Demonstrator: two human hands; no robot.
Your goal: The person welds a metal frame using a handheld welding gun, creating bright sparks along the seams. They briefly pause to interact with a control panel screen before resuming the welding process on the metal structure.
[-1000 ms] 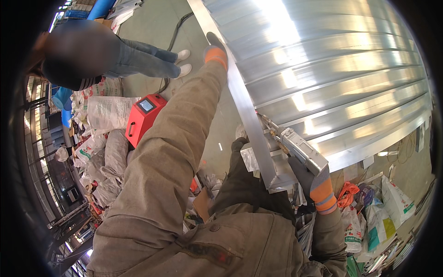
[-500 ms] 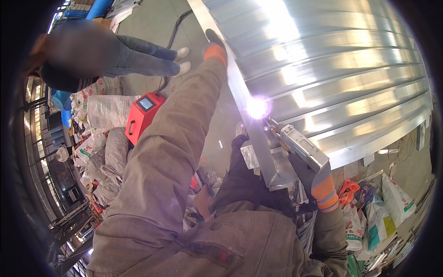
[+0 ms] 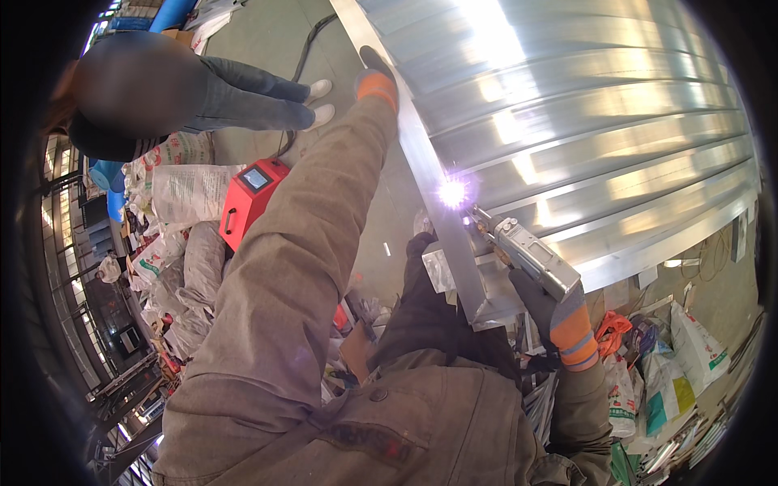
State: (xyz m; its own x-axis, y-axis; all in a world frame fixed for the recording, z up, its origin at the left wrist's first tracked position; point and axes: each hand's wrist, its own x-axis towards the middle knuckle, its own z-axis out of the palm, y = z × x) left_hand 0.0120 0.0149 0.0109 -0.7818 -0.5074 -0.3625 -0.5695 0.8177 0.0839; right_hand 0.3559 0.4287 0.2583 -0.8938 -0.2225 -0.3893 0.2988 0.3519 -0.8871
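Observation:
My left hand (image 3: 376,71), in a dark glove with an orange cuff, reaches far up and presses on the metal edge bar (image 3: 421,162) of a large ribbed shiny metal panel (image 3: 600,121). In its dark, orange-cuffed glove, my right hand (image 3: 551,312) grips a grey welding torch (image 3: 527,249). The torch tip touches the bar where a bright violet spark (image 3: 452,193) glows. My brown jacket sleeves fill the lower middle of the view.
A red welding machine (image 3: 251,198) with a small screen stands on the floor at left, a black cable (image 3: 304,53) running past it. Another person (image 3: 186,89) in jeans and white shoes stands nearby. Printed sacks (image 3: 182,194) and bags (image 3: 673,373) lie around.
A spark appeared at the torch tip half a second ago and still glows now. Both hands stay in place. The other person shifted slightly.

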